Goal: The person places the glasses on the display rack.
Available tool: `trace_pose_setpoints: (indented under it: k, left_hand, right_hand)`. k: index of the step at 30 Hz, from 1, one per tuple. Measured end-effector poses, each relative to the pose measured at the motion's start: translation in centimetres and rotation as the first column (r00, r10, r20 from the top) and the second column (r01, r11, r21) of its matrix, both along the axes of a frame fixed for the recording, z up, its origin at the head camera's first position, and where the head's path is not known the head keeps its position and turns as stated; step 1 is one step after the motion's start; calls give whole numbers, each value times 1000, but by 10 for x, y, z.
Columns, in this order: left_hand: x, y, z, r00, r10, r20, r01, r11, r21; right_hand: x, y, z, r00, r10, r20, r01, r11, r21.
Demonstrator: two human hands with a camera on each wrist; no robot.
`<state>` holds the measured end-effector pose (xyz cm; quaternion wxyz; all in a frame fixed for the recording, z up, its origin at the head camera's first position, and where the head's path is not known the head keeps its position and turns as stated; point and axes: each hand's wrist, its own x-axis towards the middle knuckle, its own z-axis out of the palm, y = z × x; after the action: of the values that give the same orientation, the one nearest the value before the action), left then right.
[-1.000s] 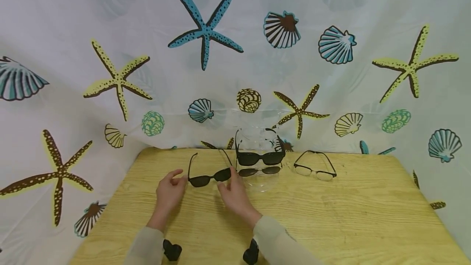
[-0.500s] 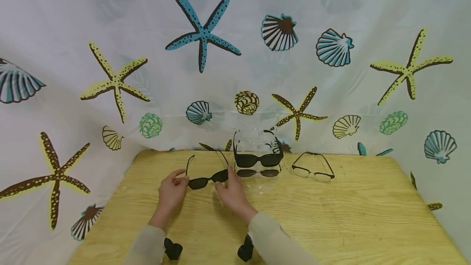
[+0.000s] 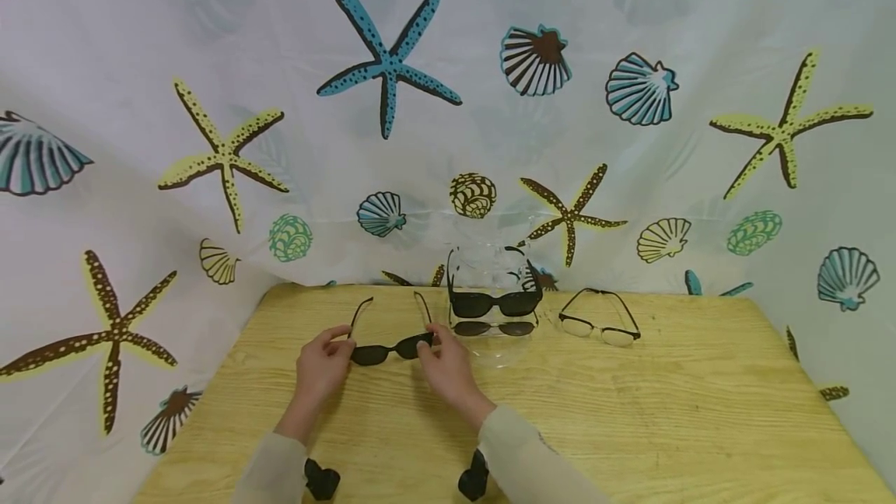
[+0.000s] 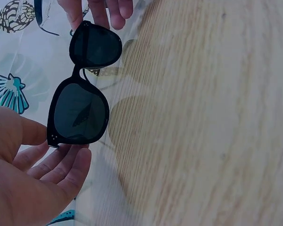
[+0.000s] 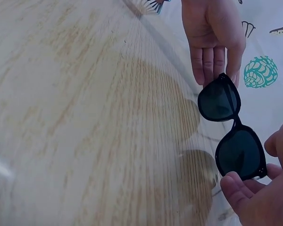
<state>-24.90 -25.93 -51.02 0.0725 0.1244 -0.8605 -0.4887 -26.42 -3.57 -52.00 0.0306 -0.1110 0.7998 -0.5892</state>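
Observation:
A pair of black sunglasses [image 3: 369, 355] is held between both hands at the left of the table, its temples unfolded and pointing away. My left hand [image 3: 322, 369] pinches the frame's left end between thumb and fingers, as the left wrist view confirms with the dark lens [image 4: 81, 115] beside the thumb. At the other end, my right hand [image 3: 449, 366] grips the corner, its thumb low on the right lens. From the right wrist, the sunglasses [image 5: 243, 153] show held clear of the wood, casting a shadow on it.
Just right of the hands, a transparent stand [image 3: 497, 352] bears black sunglasses [image 3: 495, 303] above thin-framed sunglasses [image 3: 494, 328]. Farther right lie clear-lensed eyeglasses [image 3: 600, 328] on the wooden table [image 3: 672, 411]. A cloth printed with starfish and shells [image 3: 448, 123] hangs behind and at the sides.
The sunglasses have shifted slightly left and toward the person, and their front sits more level. My right hand has moved its hold on the right end; the left stays on its end.

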Motion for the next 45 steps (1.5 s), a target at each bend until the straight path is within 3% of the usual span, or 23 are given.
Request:
trace_pose_setpoints:
  k: [10,18,33,45]
  left_hand:
    - [9,1,0,1000,-14,-25,15,1000,16]
    - [18,2,6,996,-31,-84,35,998,45]
    - [42,-5,14,979,-119,-164,133,988,77]
    - [53,-1,33,964,-132,-232,152,986,69]
  right_hand:
    - [-2,3,-5,998,-50,-46,48,998,-27]
    - [0,9,-2,998,-35,-43,34,999,-36]
    - [13,23,24,1000,-2,-17,1,999,-46]
    - [22,34,40,998,33,-62,-34,999,-25]
